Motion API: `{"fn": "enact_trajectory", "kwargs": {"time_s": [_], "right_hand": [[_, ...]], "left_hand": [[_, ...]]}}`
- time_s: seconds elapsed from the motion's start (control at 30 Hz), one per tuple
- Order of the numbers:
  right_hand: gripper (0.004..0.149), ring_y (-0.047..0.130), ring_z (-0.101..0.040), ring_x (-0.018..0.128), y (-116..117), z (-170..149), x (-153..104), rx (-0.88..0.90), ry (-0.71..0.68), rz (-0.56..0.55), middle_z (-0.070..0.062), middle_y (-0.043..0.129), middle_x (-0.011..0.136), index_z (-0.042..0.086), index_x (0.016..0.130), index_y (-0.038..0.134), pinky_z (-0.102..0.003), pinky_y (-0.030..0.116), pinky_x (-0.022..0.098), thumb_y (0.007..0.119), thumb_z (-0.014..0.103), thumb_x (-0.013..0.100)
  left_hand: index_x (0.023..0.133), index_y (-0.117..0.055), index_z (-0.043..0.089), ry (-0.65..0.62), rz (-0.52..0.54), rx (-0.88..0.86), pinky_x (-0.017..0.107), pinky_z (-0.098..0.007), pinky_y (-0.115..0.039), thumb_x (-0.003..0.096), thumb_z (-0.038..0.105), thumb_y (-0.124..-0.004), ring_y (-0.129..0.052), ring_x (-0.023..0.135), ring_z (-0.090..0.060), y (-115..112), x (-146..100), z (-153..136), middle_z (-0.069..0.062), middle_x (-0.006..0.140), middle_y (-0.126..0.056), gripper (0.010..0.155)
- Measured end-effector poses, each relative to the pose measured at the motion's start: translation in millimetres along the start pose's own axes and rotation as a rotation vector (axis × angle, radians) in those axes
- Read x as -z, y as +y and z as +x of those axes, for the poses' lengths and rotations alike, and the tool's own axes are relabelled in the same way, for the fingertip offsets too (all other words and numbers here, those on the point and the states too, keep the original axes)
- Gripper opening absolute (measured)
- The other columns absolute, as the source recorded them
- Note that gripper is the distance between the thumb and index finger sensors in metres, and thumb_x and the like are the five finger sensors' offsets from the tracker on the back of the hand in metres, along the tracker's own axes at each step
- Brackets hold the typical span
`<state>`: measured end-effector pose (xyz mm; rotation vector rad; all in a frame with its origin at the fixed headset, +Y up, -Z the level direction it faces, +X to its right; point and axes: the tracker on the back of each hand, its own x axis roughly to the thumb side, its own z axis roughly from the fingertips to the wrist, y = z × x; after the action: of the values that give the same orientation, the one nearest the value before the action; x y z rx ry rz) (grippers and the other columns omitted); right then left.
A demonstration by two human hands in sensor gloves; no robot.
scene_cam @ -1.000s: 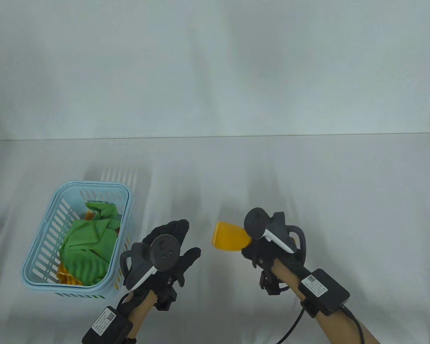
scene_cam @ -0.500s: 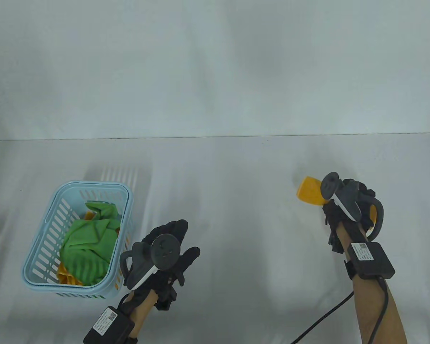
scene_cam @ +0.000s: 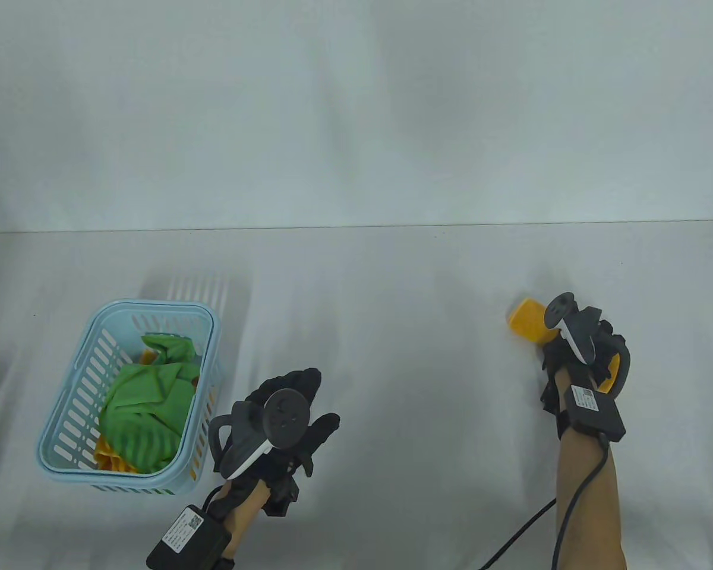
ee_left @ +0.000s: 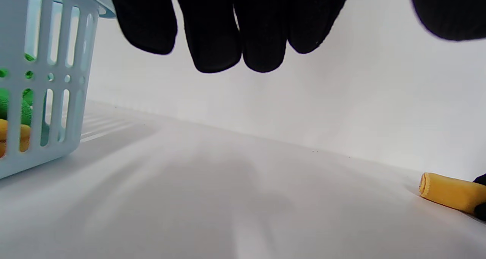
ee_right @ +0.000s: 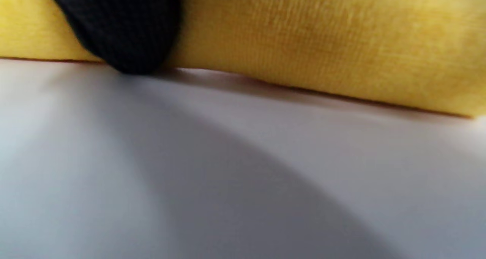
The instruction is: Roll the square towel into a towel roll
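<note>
A rolled yellow towel (scene_cam: 526, 320) lies on the white table at the right. My right hand (scene_cam: 561, 351) grips its near end, mostly hidden under the tracker. In the right wrist view one black finger (ee_right: 125, 31) curls over the yellow towel roll (ee_right: 322, 42), which rests on the table surface. My left hand (scene_cam: 300, 404) hovers at the lower left, fingers (ee_left: 218, 31) straight and spread, holding nothing. The left wrist view shows the roll (ee_left: 448, 192) far off at the right edge.
A light blue slotted basket (scene_cam: 154, 306) stands at the left, holding crumpled green towels (scene_cam: 145, 409) over orange ones. In the left wrist view the basket's wall (ee_left: 57, 99) is close on the left. A cable trails from my right forearm.
My right hand carried the yellow roll from the table's middle to the right and lowered it onto the surface. The left hand shifted slightly right.
</note>
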<state>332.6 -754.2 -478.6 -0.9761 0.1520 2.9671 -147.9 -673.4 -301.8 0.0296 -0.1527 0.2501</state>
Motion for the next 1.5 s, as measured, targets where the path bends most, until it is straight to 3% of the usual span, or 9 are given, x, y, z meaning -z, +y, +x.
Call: {"fn": "enact_trajectory", "kwargs": {"time_s": [0.1, 0.3, 0.43, 0.57, 0.73, 1.13, 1.5], "right_hand": [[0.083, 0.050, -0.025, 0.100, -2.9, 1.0, 0.4, -0.030, 0.002, 0.015, 0.009, 0.047, 0.104, 0.038, 0.097, 0.044, -0.060, 0.040, 0.077, 0.088, 0.049, 0.028], [0.089, 0.047, -0.025, 0.102, -10.5, 0.8, -2.5, -0.052, -0.012, 0.001, 0.010, 0.042, 0.106, 0.038, 0.099, 0.038, -0.060, 0.038, 0.077, 0.088, 0.051, 0.026], [0.088, 0.046, -0.026, 0.103, -17.3, 0.0, -7.6, -0.067, -0.030, -0.002, 0.010, 0.042, 0.107, 0.038, 0.099, 0.039, -0.061, 0.038, 0.077, 0.086, 0.054, 0.026], [0.079, 0.048, -0.029, 0.105, -26.5, -1.1, -15.4, -0.040, -0.053, 0.029, 0.010, 0.045, 0.109, 0.041, 0.099, 0.038, -0.062, 0.040, 0.076, 0.073, 0.059, 0.031], [0.075, 0.046, -0.031, 0.107, -40.8, 0.0, -32.8, 0.013, -0.083, 0.001, 0.009, 0.046, 0.110, 0.041, 0.099, 0.040, -0.063, 0.040, 0.076, 0.069, 0.059, 0.033], [0.076, 0.043, -0.031, 0.108, -71.7, 28.5, -102.3, 0.072, -0.304, -0.040, 0.009, 0.043, 0.111, 0.042, 0.099, 0.037, -0.063, 0.040, 0.075, 0.066, 0.061, 0.032], [0.077, 0.041, -0.032, 0.108, -92.1, 64.6, -200.7, 0.164, -0.629, -0.078, 0.009, 0.040, 0.111, 0.042, 0.099, 0.034, -0.063, 0.040, 0.075, 0.066, 0.063, 0.032]], "left_hand": [[0.105, -0.058, 0.033, 0.001, -0.004, 0.003, 0.073, -0.057, -0.064, 0.0325, 0.067, -0.072, -0.076, 0.100, -0.031, 0.1, 0.4, 0.3, 0.003, 0.109, -0.069, 0.082], [0.105, -0.058, 0.033, 0.004, 0.002, 0.002, 0.073, -0.057, -0.064, 0.0325, 0.067, -0.072, -0.076, 0.100, -0.031, 1.9, -0.2, 0.2, 0.003, 0.109, -0.069, 0.082], [0.105, -0.058, 0.033, 0.011, -0.006, 0.001, 0.073, -0.057, -0.064, 0.0328, 0.067, -0.072, -0.076, 0.100, -0.031, 1.3, 0.7, -1.4, 0.003, 0.109, -0.069, 0.082], [0.106, -0.057, 0.033, 0.021, -0.018, 0.004, 0.073, -0.057, -0.064, 0.0330, 0.067, -0.072, -0.075, 0.100, -0.032, 0.4, 2.1, -3.5, 0.003, 0.110, -0.068, 0.082], [0.106, -0.058, 0.033, 0.018, -0.008, 0.010, 0.073, -0.057, -0.064, 0.0329, 0.067, -0.071, -0.075, 0.101, -0.032, 2.1, 1.2, -3.4, 0.002, 0.110, -0.068, 0.082], [0.107, -0.056, 0.034, 0.002, 0.012, 0.025, 0.074, -0.058, -0.062, 0.0325, 0.068, -0.071, -0.072, 0.103, -0.033, 4.2, -1.4, -0.5, 0.002, 0.112, -0.065, 0.083], [0.108, -0.054, 0.034, -0.015, 0.038, 0.037, 0.075, -0.059, -0.061, 0.0323, 0.069, -0.071, -0.070, 0.104, -0.034, 6.2, -4.0, 2.4, 0.002, 0.114, -0.062, 0.084]]}}
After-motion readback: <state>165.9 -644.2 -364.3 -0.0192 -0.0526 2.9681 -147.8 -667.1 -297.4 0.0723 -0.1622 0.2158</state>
